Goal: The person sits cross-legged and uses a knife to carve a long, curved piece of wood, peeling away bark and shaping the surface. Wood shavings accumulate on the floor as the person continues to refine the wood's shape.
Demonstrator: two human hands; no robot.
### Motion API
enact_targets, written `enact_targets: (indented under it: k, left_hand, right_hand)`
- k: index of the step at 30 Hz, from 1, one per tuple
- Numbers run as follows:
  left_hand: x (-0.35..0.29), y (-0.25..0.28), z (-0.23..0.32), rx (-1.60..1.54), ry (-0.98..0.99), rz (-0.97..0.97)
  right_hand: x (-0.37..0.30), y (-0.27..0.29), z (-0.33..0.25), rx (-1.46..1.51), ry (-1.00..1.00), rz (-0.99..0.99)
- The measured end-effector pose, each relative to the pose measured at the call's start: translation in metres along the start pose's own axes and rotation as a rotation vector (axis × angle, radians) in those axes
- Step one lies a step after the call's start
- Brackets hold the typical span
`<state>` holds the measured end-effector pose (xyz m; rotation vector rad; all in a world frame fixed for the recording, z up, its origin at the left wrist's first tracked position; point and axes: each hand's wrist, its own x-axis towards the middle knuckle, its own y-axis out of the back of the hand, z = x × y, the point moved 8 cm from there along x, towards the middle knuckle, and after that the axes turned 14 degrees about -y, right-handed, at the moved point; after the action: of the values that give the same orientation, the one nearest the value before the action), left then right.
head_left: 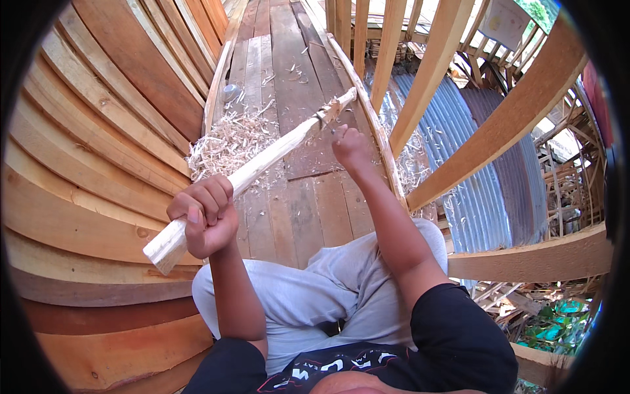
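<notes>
A long pale wooden stick (275, 152) slants from the lower left up to the far right, its sides whittled and its far end rough. My left hand (205, 213) is closed round it near its thick, squared near end. Just right of the far part, my right hand (353, 148) is closed in a fist, with a small bit of something showing at its fingers. A narrow dark piece (320, 119) lies across the stick close by. Whether it joins what the fist holds, I cannot tell.
Curly wood shavings (230, 148) are heaped on the plank floor (295, 197) beside a small round clear object (231, 92). Boards (92, 157) stand along the left. On the right, a wooden railing (485, 151) rises before corrugated metal sheets (469, 171).
</notes>
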<state>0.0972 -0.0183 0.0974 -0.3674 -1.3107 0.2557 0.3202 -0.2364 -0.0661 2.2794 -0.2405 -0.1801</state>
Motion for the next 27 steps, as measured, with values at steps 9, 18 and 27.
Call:
enact_targets:
  k: [9,18,27]
  left_hand:
    - [0.001,0.028,-0.001,0.063,0.04,0.111]
    - [-0.002,0.034,-0.001,0.073,0.014,0.173]
    - [0.002,0.031,-0.001,0.068,0.014,-0.005]
  right_hand:
    - [-0.029,-0.006,-0.045,-0.07,0.048,-0.169]
    - [-0.068,-0.006,-0.071,-0.13,0.098,-0.304]
    - [-0.059,-0.004,-0.062,-0.111,0.081,-0.282]
